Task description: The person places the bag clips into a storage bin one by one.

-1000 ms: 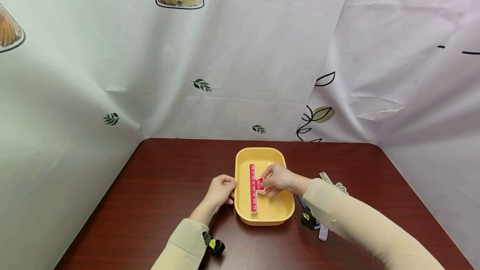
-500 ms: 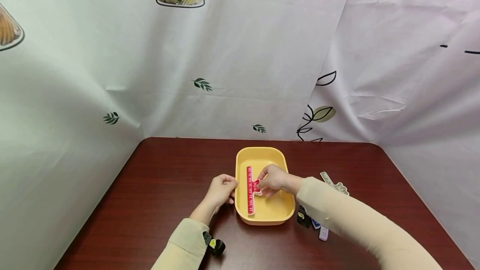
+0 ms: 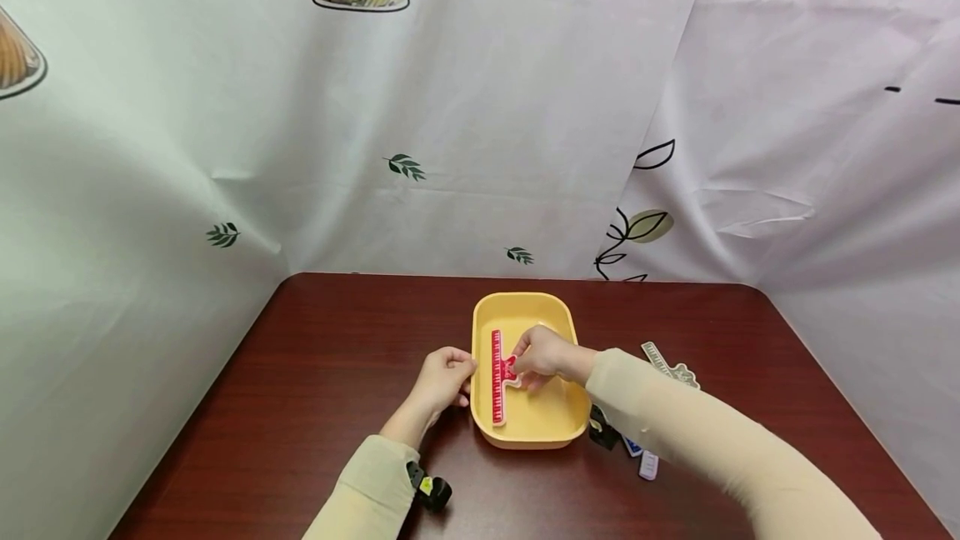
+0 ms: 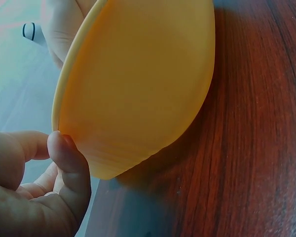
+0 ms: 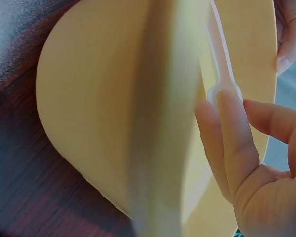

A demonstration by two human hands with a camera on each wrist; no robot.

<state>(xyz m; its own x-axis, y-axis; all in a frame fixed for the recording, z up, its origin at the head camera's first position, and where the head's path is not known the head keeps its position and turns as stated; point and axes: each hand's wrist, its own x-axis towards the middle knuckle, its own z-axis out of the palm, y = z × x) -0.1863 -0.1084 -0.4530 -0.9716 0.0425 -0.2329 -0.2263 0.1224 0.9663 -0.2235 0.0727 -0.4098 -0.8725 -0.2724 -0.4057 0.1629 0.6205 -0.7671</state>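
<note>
A yellow rectangular tray (image 3: 525, 436) stands on the table. My left hand (image 3: 437, 382) pinches its left rim between thumb and finger, as the left wrist view shows with the tray's outer wall beside the fingers (image 4: 69, 163). My right hand (image 3: 546, 357) reaches over the tray's right side and pinches the tab of a red clip (image 3: 497, 377) with a white ruler scale along its long bar. The clip is inside the tray's outline, its bar running near the left wall. In the right wrist view the clip (image 5: 222, 54) appears edge-on; whether it touches the tray floor I cannot tell.
Right of the tray, partly under my right forearm, lie a pale ruler-edged clip (image 3: 670, 367), a blue piece (image 3: 632, 446) and a lilac piece (image 3: 648, 465). The dark red-brown table (image 3: 337, 340) meets a patterned white cloth (image 3: 465, 215) at the back.
My right hand has shifted slightly left with the red clip, bringing it closer to the tray's left wall. The left hand keeps its place on the rim.
</note>
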